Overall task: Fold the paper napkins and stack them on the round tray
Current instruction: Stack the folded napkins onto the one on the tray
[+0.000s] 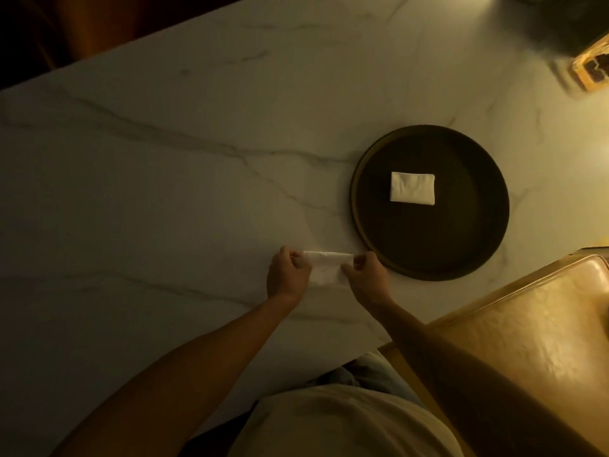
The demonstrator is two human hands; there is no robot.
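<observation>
Folding a thin white paper napkin on the pale marble table, a person works just below the middle of the frame. The left hand pinches the napkin's left end with curled fingers. The right hand pinches the right end the same way. Both hands grip the far edge, which looks rolled or turned over toward the person. Holding both ends at once likely keeps the fold straight, so one side does not slip ahead of the other. The rest of the napkin lies flat on the table between the hands, which gives a hard place to press a crease.

To the right of the middle sits the dark round tray. Its rim is just beside the right hand, so a short reach should be enough to drop the napkin in. One small folded white napkin already lies near the tray's middle. The next one probably goes on top of it to make a stack.

At the lower right is a shiny tan leather seat. In the upper right corner a blurry amber thing is too dim to name.
</observation>
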